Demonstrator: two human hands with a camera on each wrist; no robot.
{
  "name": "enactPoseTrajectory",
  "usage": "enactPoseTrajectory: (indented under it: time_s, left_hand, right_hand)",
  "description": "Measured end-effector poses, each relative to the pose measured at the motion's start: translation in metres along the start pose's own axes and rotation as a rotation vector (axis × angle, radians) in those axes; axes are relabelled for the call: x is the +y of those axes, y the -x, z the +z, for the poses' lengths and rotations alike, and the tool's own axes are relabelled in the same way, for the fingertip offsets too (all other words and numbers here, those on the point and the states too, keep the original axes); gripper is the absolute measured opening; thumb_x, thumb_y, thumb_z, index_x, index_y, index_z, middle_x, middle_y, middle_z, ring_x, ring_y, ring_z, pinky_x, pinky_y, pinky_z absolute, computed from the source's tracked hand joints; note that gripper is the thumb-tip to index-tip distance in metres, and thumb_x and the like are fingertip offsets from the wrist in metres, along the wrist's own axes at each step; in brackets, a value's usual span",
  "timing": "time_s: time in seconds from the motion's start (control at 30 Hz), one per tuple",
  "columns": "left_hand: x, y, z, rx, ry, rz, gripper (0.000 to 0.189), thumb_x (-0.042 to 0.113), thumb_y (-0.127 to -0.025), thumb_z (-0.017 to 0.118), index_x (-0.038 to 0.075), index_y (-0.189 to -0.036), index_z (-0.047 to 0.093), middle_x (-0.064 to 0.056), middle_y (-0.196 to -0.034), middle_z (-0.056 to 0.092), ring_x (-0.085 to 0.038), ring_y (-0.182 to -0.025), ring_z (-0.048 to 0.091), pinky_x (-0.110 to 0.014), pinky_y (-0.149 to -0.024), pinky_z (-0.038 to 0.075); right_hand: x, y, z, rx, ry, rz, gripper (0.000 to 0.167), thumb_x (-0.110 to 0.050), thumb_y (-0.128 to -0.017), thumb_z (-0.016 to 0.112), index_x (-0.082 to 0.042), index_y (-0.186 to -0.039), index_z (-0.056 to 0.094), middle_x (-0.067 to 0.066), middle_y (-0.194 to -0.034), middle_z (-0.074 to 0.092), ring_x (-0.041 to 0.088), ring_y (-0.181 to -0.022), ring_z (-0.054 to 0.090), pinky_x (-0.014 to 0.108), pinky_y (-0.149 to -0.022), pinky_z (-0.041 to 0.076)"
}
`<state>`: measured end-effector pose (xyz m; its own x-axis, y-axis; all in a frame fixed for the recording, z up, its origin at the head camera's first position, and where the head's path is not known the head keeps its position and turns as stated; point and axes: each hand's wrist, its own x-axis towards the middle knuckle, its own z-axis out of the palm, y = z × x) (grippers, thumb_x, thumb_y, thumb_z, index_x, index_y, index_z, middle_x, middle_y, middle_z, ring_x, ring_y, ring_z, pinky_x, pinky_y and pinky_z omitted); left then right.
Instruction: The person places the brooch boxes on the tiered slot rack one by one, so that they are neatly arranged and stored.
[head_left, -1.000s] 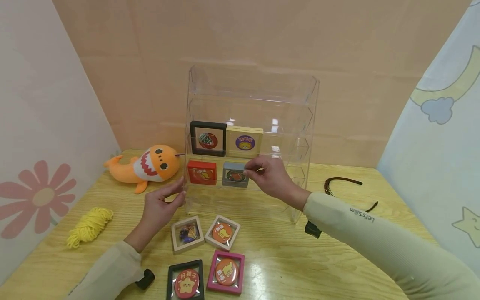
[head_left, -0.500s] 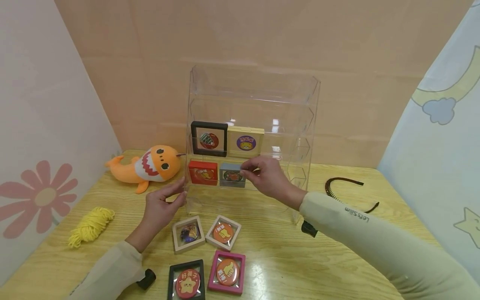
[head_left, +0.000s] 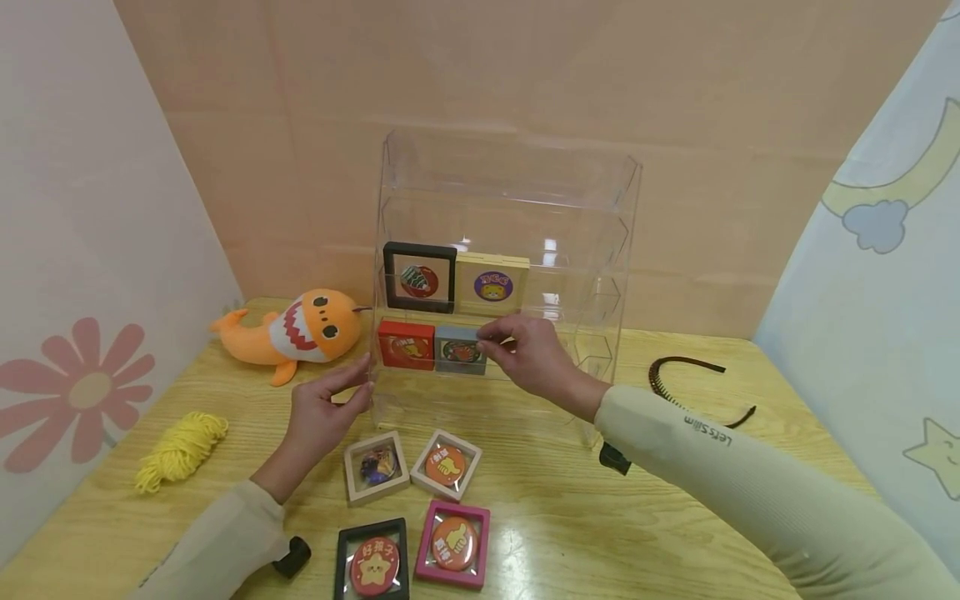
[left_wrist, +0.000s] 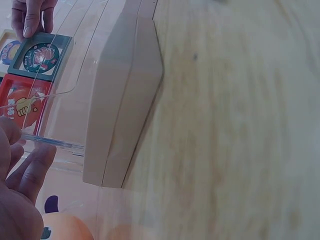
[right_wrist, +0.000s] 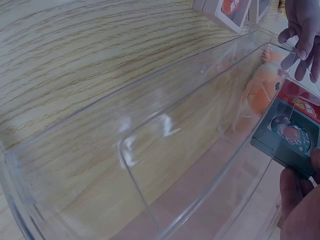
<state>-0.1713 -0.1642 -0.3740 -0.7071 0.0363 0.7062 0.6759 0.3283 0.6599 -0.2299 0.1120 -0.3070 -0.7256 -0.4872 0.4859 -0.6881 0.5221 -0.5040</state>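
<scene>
A clear acrylic display rack [head_left: 510,198] with stepped shelves stands on the table. My right hand [head_left: 536,357] pinches the right edge of a grey-blue framed badge [head_left: 459,350] on a lower shelf. Directly to its left, side by side, sits a red framed badge [head_left: 406,345]. One shelf higher are a black frame [head_left: 417,280] and a cream frame [head_left: 492,285]. My left hand [head_left: 322,417] grips the rack's left side panel between thumb and fingers. In the right wrist view the grey-blue frame's lower corner is covered by my fingertips [right_wrist: 290,190].
Two light wooden frames [head_left: 377,467], a pink frame [head_left: 453,546] and a black star-badge frame [head_left: 372,563] lie before the rack. An orange shark plush [head_left: 315,329] and yellow yarn [head_left: 182,450] are at left, a dark headband [head_left: 660,382] at right.
My right hand has slid the grey-blue frame leftward along the shelf, closing the gap to the red frame. My left hand has kept its hold on the rack.
</scene>
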Motion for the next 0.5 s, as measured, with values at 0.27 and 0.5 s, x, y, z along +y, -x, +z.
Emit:
enactPoseTrajectory:
  time_s: [0.27,0.5]
  left_hand:
    - [0.0002,0.0003,-0.0007,-0.002,0.020,-0.023,0.038,-0.023,-0.074,0.066,-0.017,-0.111,0.061,-0.029,-0.104,0.063,-0.021,-0.083,0.067,-0.023,-0.058,0.055]
    - [0.0015,-0.0001,-0.0005,-0.001,0.012,-0.028,0.037,-0.023,-0.075,0.066,-0.017,-0.111,0.061,-0.028,-0.104,0.064,-0.017,-0.083,0.067,-0.024,-0.058,0.056]
  right_hand:
    - [-0.0016,0.0004,0.0012,0.004,0.013,-0.007,0.009,-0.002,-0.085,0.070,-0.002,-0.094,0.071,0.005,-0.091,0.068,0.013,-0.080,0.064,0.017,-0.065,0.054]
    - [-0.0023,0.0038,0.0016,0.011,0.065,-0.017,0.011,-0.005,-0.086,0.070,-0.003,-0.096,0.069,0.004,-0.092,0.067,0.014,-0.082,0.063,0.016,-0.064,0.053]
